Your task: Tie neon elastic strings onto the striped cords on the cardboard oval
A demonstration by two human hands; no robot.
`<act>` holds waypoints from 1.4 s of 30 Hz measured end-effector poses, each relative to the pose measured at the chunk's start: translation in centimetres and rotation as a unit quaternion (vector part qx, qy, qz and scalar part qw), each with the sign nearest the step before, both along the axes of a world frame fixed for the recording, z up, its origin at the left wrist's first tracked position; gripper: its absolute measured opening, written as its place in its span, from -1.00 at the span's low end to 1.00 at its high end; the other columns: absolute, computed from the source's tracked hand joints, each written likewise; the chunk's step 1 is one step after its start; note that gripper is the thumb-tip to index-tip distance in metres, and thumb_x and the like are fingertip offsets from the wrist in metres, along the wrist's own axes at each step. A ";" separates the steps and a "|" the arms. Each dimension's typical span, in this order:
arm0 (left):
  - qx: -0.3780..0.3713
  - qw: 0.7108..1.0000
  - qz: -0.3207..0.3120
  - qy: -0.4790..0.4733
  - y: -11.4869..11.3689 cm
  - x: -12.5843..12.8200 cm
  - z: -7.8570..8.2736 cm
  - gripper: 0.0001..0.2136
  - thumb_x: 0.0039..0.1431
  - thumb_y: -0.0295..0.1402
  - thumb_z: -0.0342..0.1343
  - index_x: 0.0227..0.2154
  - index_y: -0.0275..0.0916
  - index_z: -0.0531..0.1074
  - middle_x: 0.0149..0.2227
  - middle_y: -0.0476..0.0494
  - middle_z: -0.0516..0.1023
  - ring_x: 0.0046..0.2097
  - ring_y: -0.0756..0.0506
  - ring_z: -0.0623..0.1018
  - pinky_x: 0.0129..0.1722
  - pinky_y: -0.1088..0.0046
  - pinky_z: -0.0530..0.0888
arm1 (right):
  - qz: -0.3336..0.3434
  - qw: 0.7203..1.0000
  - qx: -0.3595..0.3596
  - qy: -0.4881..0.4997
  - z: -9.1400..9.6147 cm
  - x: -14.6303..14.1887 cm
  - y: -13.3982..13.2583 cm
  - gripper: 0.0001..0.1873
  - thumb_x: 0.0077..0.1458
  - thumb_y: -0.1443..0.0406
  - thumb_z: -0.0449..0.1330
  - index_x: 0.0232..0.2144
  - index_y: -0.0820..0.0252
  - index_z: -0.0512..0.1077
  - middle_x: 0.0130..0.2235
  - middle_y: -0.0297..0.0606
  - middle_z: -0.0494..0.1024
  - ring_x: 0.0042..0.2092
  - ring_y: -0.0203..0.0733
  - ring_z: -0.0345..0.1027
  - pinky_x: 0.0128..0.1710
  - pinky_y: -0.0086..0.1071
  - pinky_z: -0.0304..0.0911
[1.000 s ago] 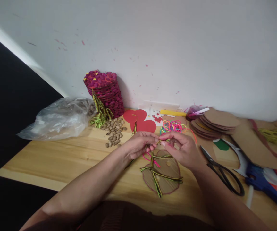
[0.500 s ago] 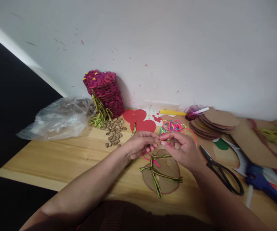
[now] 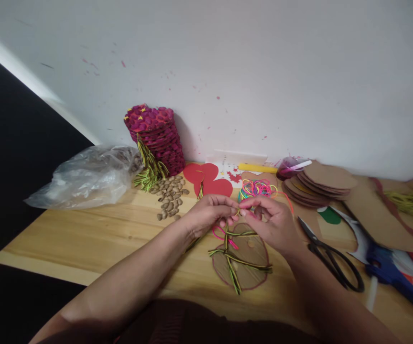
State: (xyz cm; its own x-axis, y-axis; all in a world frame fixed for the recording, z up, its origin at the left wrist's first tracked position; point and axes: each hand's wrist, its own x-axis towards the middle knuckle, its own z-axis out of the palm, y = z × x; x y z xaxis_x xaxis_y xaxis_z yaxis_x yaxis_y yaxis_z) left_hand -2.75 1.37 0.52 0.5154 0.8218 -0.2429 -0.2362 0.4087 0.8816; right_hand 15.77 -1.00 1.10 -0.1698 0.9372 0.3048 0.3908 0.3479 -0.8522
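Note:
My left hand (image 3: 208,215) and my right hand (image 3: 273,222) meet fingertip to fingertip above the wooden table (image 3: 95,239). Both pinch a thin green-yellow cord (image 3: 238,210) between thumb and fingers. Below them lies a brown cardboard heart (image 3: 244,255) crossed by green-yellow cords (image 3: 233,267), with a pink elastic band (image 3: 222,235) at its upper left. A pile of coloured elastic bands (image 3: 257,188) lies just beyond my right hand.
Black scissors (image 3: 330,255) lie right of my right hand, a blue tool (image 3: 395,277) farther right. Brown cardboard discs (image 3: 317,184) are stacked at the back right. Seeds (image 3: 170,196), red paper hearts (image 3: 210,180), a purple decorated stack (image 3: 156,138) and a plastic bag (image 3: 84,177) sit left.
My fingertips have shifted slightly on the cord; otherwise the hands and the table's things stay where they were.

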 end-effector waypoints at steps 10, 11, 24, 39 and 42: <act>0.022 0.999 -0.012 0.029 0.0 0.0 0.2 -0.75 -0.10 -0.27 0.38 -0.41 -0.35 0.56 -0.46 -0.11 0.57 -0.49 0.08 0.46 -0.56 0.60 0.24 | -0.005 1.000 -0.018 0.001 0.3 -0.1 0.0 -0.91 0.00 0.36 0.25 -0.37 0.15 0.53 -0.41 -0.29 0.59 -0.50 -0.30 0.29 -0.53 -0.42 0.19; 0.026 0.999 -0.009 0.034 0.0 0.0 0.1 -0.74 -0.10 -0.25 0.38 -0.41 -0.35 0.56 -0.46 -0.11 0.57 -0.49 0.08 0.46 -0.56 0.60 0.24 | -0.005 1.000 -0.016 0.000 0.3 -0.1 -0.1 -0.92 0.00 0.36 0.24 -0.38 0.15 0.53 -0.41 -0.30 0.58 -0.49 -0.30 0.29 -0.53 -0.42 0.20; 0.112 0.987 0.067 0.092 -0.3 0.4 -0.2 -0.75 0.02 -0.18 0.29 -0.44 -0.31 0.53 -0.53 -0.04 0.51 -0.52 0.07 0.40 -0.53 0.57 0.24 | 0.028 0.999 -0.012 0.038 0.2 -0.1 -0.1 -0.86 0.09 0.34 0.22 -0.25 0.13 0.49 -0.27 -0.23 0.60 -0.26 -0.18 0.50 -0.28 -0.33 0.41; 0.301 0.928 -0.075 0.208 -0.1 -0.2 -1.0 -0.83 0.06 -0.31 0.15 -0.50 -0.34 0.44 -0.55 0.07 0.31 -0.49 0.08 0.27 -0.49 0.58 0.21 | 0.177 0.951 0.155 -0.199 1.5 2.0 1.0 -0.79 0.21 0.41 0.14 -0.19 0.11 0.54 -0.25 -0.25 0.56 -0.14 -0.16 0.37 -0.08 -0.23 0.26; 0.272 0.936 -0.111 0.192 0.0 -0.4 -0.8 -0.79 0.04 -0.27 0.19 -0.53 -0.34 0.42 -0.57 0.09 0.26 -0.50 0.10 0.23 -0.50 0.59 0.19 | 0.203 0.944 0.155 -0.211 1.5 2.1 1.0 -0.76 0.22 0.43 0.12 -0.18 0.12 0.55 -0.27 -0.24 0.54 -0.18 -0.18 0.35 -0.14 -0.26 0.26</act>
State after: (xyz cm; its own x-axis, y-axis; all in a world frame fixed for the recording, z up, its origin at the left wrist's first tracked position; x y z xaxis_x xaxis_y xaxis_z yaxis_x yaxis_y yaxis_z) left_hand -3.14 1.39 -0.32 0.6484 0.7610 -0.0214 0.1790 -0.1251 0.9759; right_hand 17.85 -0.02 2.59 -0.6629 0.6463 0.3780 0.4538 0.7484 -0.4837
